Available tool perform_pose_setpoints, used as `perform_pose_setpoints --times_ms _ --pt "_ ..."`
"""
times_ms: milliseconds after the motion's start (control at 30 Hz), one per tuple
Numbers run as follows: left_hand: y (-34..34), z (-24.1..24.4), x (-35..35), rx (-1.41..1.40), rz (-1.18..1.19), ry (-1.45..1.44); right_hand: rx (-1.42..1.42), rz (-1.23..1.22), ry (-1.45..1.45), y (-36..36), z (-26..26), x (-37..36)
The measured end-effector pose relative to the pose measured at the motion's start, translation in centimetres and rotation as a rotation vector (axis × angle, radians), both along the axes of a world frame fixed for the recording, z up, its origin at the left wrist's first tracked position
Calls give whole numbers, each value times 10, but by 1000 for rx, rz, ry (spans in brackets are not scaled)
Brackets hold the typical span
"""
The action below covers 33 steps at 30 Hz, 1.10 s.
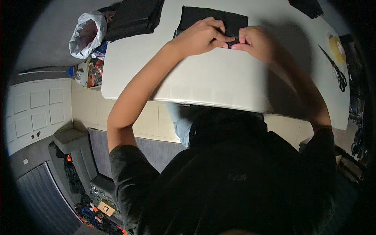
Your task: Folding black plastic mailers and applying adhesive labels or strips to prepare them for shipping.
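Note:
A piece of black sheet material, perhaps fabric, lies on the white table in front of me. My left hand rests over its near left part, with thumb and index finger pinching the near edge. Close beside it, my right hand grips the same edge at the near right corner, thumb below and fingers on top. The two thumbs point at each other with a small gap between them. My fingers hide much of that near edge, so I cannot tell whether it is folded.
A stack of black sheets lies at the table's far left, beside a white plastic bag. On the right are black-handled scissors and a yellow tape roll. Another black piece sits at the far right.

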State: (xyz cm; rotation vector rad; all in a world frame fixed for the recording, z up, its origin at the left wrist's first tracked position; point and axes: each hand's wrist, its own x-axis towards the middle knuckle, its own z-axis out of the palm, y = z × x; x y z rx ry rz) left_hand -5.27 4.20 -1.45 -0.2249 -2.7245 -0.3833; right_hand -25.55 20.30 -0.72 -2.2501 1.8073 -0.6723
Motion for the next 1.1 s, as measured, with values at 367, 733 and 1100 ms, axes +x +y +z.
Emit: perform_pose_setpoints --times_ms 367,733,1100 --pt "-1 9 -2 -69 27 21 855 -272 -1220 175 -13 158" --pt "-3 31 -9 194 -62 -197 776 -410 -1930 165 -48 185" --pt "-4 34 -10 202 -90 -208 806 -458 -2147 154 -49 202"
